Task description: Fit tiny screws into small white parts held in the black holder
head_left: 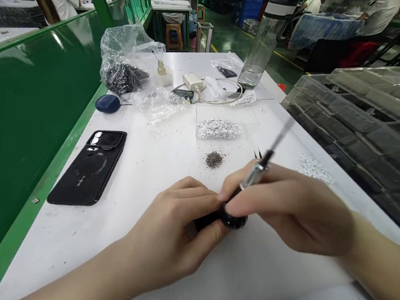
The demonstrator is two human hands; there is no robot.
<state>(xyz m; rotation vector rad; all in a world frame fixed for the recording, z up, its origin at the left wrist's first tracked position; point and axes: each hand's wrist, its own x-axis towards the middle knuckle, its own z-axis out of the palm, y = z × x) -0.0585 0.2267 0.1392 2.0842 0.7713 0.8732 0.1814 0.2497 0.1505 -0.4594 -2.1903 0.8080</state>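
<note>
My left hand (178, 223) is closed around a small black part (206, 219), mostly hidden by the fingers. Against it, my right hand (297, 206) grips a screwdriver (254, 175) with a silver body; its blurred shaft points up and away to the right. The rounded black end (234, 220) lies between both hands' fingertips, and I cannot tell whether it belongs to the screwdriver or the part. Two thin dark tips (258, 154), like tweezers, show just beyond my right hand. A heap of tiny screws (214, 159) lies ahead of the hands.
A black phone (88, 168) lies left. Beyond the screws are a clear bag of white pieces (219, 129), a charger (193, 81), a small bottle (161, 68) and a bag of black parts (125, 74). A water bottle (261, 49) stands back right; plastic trays (360, 120) line the right.
</note>
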